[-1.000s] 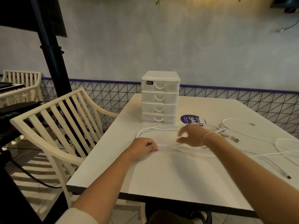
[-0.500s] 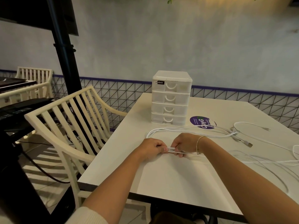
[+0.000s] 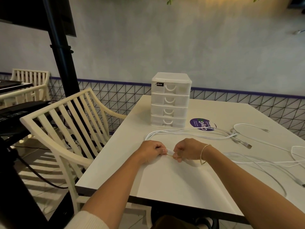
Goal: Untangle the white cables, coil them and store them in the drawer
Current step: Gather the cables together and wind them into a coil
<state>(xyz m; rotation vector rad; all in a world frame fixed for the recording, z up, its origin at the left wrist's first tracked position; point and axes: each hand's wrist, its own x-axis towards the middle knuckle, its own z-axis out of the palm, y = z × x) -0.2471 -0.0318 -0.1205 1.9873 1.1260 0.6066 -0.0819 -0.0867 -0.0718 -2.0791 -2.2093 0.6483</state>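
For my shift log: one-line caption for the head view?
Both hands, left and right, pinch a white cable bundle before the closed drawer unit.

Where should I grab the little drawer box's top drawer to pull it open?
Probably by the curved white handle in the middle of the top drawer's front on the drawer box. Come from the front, the side facing you, since the handle's arch leaves a gap for fingertips. The drawers all look closed, and both hands, left hand and right hand, are busy pinching a white cable.
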